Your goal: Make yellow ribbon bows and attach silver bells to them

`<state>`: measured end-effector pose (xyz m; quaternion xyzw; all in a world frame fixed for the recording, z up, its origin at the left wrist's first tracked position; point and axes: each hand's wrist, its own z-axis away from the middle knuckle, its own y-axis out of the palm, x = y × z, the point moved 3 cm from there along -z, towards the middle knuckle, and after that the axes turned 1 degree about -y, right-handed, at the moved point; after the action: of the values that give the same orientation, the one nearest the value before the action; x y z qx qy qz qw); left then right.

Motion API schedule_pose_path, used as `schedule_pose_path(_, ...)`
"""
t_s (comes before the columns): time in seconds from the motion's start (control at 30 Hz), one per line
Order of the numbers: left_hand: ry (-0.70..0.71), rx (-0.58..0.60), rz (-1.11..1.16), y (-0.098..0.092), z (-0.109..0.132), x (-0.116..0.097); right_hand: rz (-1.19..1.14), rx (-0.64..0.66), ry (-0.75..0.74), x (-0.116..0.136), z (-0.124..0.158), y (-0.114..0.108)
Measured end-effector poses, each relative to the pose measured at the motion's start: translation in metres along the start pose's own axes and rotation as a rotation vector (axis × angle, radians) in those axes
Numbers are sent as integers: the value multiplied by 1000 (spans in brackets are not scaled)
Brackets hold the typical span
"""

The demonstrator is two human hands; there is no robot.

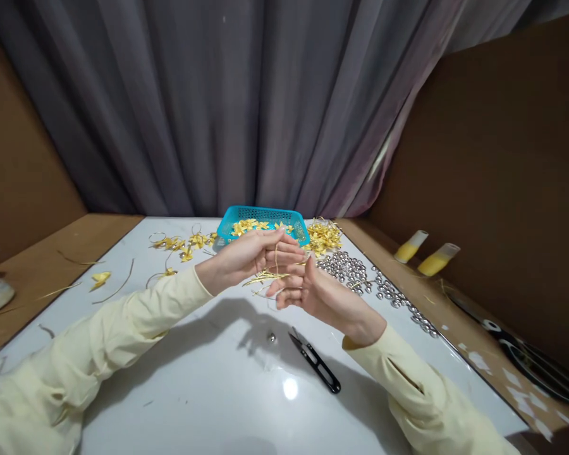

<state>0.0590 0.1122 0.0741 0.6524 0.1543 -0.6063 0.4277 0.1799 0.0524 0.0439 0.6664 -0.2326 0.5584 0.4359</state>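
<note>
Over the middle of the white table, my left hand [253,256] pinches a thin gold cord [276,256] between thumb and forefinger, its other fingers stretched out. The cord hangs in a loop toward my right hand [320,294], whose fingers are spread and thumb raised, close beside the left fingertips. Several gold strands [265,277] show behind and between the fingers; whether the right hand touches them I cannot tell. Below the hands lie one small shiny silver ball [272,338], like a bell, and black thread snips [315,363].
A blue basket [227,218] with yellow ribbon pieces stands at the back. Yellow ribbon pieces [325,237] pile beside it; others [184,243] lie left. Silver balls [346,268] spread along the right edge. Two yellow-filled containers [439,259] and large scissors [516,354] lie beyond.
</note>
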Motion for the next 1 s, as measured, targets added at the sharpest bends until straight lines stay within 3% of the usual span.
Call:
schedule_pose_path(0.2, 71, -110, 115, -16, 4, 9, 129, -124, 29, -8, 24, -9)
schedule_pose_path(0.4, -1, -236, 19, -40, 48, 27, 366, -164, 85, -8, 37, -17)
schedule_pose_path(0.5, -117, -335, 18, -54, 80, 44, 640, -126, 72, -10, 32, -15)
schedule_pose_path(0.6, -230, -428, 68, -68, 112, 62, 1078, -40, -38, -13, 24, -7)
schedule_pose_path(0.7, -357, -442, 33, -79, 140, 71, 1387, 44, -144, -19, 19, 7)
schedule_pose_path(0.77, -467, -340, -115, -84, 154, 67, 1501, 131, -193, -25, 16, 19)
schedule_pose_path(0.83, -575, -153, -392, -87, 164, 54, 1617, 251, -244, -30, 15, 33)
schedule_pose_path(0.87, -593, -125, -528, -89, 167, 44, 1679, 310, -269, -32, 15, 39)
schedule_pose_path(0.9, -555, -155, -645, -91, 167, 33, 1725, 358, -289, -34, 14, 46)
schedule_pose_path(1.0, -239, -321, -876, -81, 157, 8, 1772, 436, -347, -37, 11, 59)
